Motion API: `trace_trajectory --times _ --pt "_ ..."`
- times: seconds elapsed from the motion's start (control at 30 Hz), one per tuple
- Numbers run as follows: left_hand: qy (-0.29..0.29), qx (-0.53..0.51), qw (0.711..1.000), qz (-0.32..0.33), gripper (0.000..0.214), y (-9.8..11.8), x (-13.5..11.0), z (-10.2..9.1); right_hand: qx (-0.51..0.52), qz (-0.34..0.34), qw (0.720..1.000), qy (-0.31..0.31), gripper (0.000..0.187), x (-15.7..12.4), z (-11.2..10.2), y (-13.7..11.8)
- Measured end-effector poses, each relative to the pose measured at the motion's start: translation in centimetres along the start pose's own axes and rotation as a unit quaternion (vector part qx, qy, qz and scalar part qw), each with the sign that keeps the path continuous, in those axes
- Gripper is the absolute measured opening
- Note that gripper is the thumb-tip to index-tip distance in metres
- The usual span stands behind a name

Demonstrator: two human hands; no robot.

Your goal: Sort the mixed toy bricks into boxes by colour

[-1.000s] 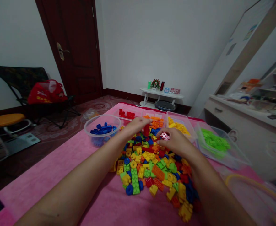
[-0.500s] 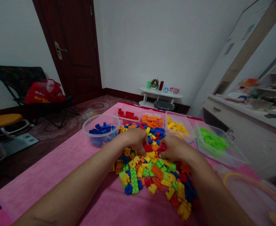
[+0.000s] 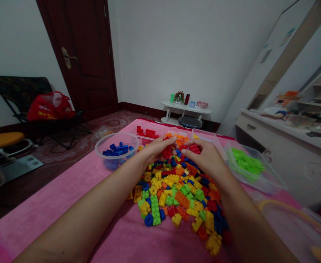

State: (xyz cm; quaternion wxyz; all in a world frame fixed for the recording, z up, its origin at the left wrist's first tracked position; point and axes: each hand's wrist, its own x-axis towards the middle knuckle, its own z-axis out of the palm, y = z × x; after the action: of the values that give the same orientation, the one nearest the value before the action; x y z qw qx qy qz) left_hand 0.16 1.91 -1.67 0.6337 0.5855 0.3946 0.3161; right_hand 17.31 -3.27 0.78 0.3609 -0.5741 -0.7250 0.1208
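Observation:
A heap of mixed plastic building blocks point(image 3: 179, 193) lies on a pink cloth point(image 3: 94, 204). My left hand point(image 3: 156, 148) is raised above the heap's far edge, fingers curled round a red block point(image 3: 166, 152). Beside it, my right hand point(image 3: 205, 157) is closed on red blocks point(image 3: 194, 148). Both hands hover just in front of the clear tray of red blocks point(image 3: 148, 133).
A round clear bowl of blue blocks point(image 3: 116, 150) stands at the left. Clear trays of orange blocks point(image 3: 180, 138) and green blocks point(image 3: 246, 162) line the far side. A dresser point(image 3: 286, 153) stands to the right, a folding chair point(image 3: 26, 98) and dark door point(image 3: 83, 54) to the left.
Both hands dipped into the heap, closed on red blocks, then lifted them toward the far trays.

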Motion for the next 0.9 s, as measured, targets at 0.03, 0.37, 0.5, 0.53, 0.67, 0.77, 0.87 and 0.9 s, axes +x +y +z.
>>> trace_trajectory --times 0.03,0.37,0.5,0.53,0.67,0.77,0.87,0.9 --pt "-0.038 -0.08 0.995 -0.034 0.049 0.1 0.0 0.2 0.018 0.001 1.0 0.011 0.024 -0.1 0.2 -0.2" --pt "-0.2 -0.353 0.895 -0.186 0.06 -1.7 0.7 1.5 0.108 0.004 0.992 0.061 0.047 0.0 1.5 0.3" --pt "-0.204 -0.393 0.88 -0.174 0.059 -2.0 0.8 2.0 0.128 -0.003 0.992 0.02 0.053 -0.3 1.3 -0.3" --pt "-0.197 -0.403 0.878 -0.165 0.056 -2.0 0.8 2.1 0.13 -0.006 0.991 0.011 0.054 -0.3 1.2 -0.4" --pt "-0.177 -0.422 0.881 -0.12 0.044 -1.9 0.3 2.3 0.154 -0.007 0.988 0.011 0.057 -0.5 0.9 -1.0" --pt "-0.145 -0.43 0.886 -0.095 0.035 -1.2 0.2 1.9 0.178 -0.002 0.982 0.067 0.058 -0.4 0.6 -1.1" --pt "-0.027 -0.451 0.891 -0.044 0.022 0.6 1.0 0.4 0.206 0.002 0.973 0.104 0.057 -0.3 0.0 -0.9" --pt "0.027 -0.451 0.892 -0.013 0.018 1.4 1.6 -0.4 0.215 0.001 0.97 0.112 0.056 -0.3 -0.1 -0.9"
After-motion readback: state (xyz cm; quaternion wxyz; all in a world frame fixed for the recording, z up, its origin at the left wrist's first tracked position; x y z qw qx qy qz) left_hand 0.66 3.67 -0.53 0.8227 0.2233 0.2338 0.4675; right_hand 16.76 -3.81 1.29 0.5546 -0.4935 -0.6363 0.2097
